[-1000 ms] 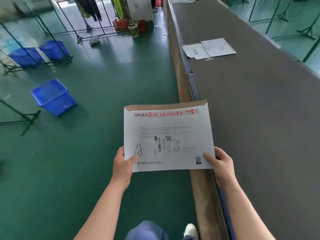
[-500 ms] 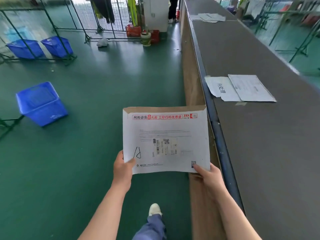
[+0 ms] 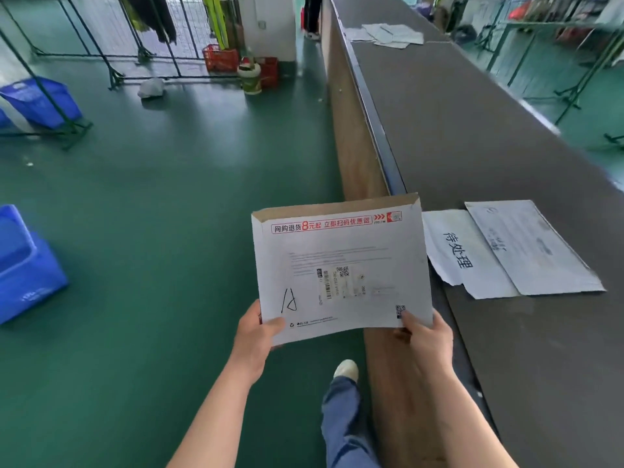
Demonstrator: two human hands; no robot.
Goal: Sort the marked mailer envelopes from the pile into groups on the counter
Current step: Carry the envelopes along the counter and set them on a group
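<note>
**Inspector:** Report hand states and the item's position.

**Operator:** I see the mailer envelope (image 3: 341,268) at lower centre of the frame, held face-up and clear of the counter (image 3: 489,136), over the green floor (image 3: 162,204) just left of the counter's edge. The left hand (image 3: 256,336) pinches its lower left corner, thumb on top beside a hand-drawn triangle mark (image 3: 289,300). The right hand (image 3: 423,337) pinches the lower right corner, thumb near a small printed code. Neither hand is free.

**Inspector:** Where does it belong?

**Operator:** I judge that depends on the mark. Right of centre, a labelled sheet (image 3: 456,251) lies on the counter with a flat envelope (image 3: 530,248) overlapping its right side. A further stack (image 3: 388,34) sits at upper centre. I cannot read what mark either group carries.

**Inspector:** Recommended handling?

**Operator:** I would keep both pinches until the envelope is over the counter, confirm the triangle against the group's mark, then lay it flat and squared on its group, with the mark left visible. A one-handed release over the edge risks it sliding to the floor.
</note>
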